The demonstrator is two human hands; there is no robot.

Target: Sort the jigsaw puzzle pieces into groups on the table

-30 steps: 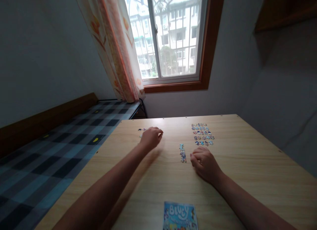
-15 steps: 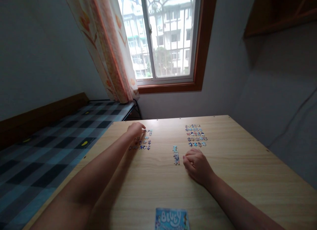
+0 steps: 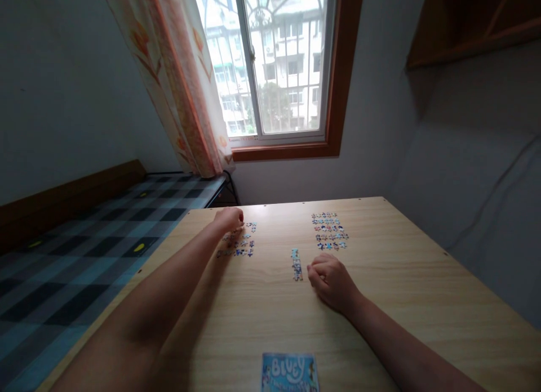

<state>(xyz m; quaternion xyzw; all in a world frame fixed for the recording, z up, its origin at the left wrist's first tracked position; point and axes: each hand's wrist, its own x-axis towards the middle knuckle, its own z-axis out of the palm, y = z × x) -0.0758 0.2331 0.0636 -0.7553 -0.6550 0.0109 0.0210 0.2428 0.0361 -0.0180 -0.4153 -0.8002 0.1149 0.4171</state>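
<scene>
My left hand [image 3: 229, 218] reaches to the far left of the table, its fingers pinched together at the loose jigsaw puzzle pieces [image 3: 245, 244]. Whatever lies between those fingertips is too small to make out. Part of this group is covered by the hand and forearm. My right hand [image 3: 332, 280] rests curled into a loose fist on the tabletop; the inside of the fist is hidden. Just left of its knuckles lies a narrow strip of joined puzzle pieces [image 3: 297, 265]. Several rows of loose puzzle pieces [image 3: 330, 230] are laid out beyond the right hand.
A blue picture card or box marked "Bluey" [image 3: 289, 372] lies at the near edge of the wooden table [image 3: 253, 313]. Left of the table is a bed with a checked cover [image 3: 84, 257]. A window [image 3: 287, 71] and curtain [image 3: 169, 71] are beyond.
My left hand's fingers have drawn in from a stretched forefinger to a closed pinch at the pieces. The right hand keeps its place beside the strip. The view has shifted slightly.
</scene>
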